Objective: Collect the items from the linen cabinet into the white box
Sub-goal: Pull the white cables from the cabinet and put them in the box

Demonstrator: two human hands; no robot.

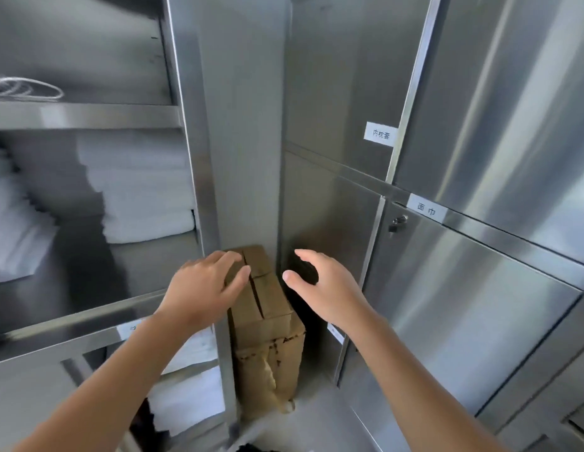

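Both hands are stretched forward and both are wide, with nothing held in them. The left hand [204,282] has its fingers spread and a little bent over the top flaps of a brown cardboard box [268,324]. I cannot tell if the fingertips really touch the cardboard. The right hand [323,288] is just beside the box on its right side, with the thumb turned toward it and the fingers softly curved, apart from the box. The box stands upright on the floor [316,415] in the narrow corner between two steel units, and its lower front is torn and wrinkled. On the left is the linen cabinet [88,115], which is open. A stack of folded white linen [144,197] lies on its middle shelf, well apart from the hands, and more white linen [189,396] lies on the shelves below, under the left forearm. On the upper shelf there is a coil of pale cord [23,88]. On the right the steel doors [479,305] are closed. They carry two small white labels [381,134] and a small lock [398,222].
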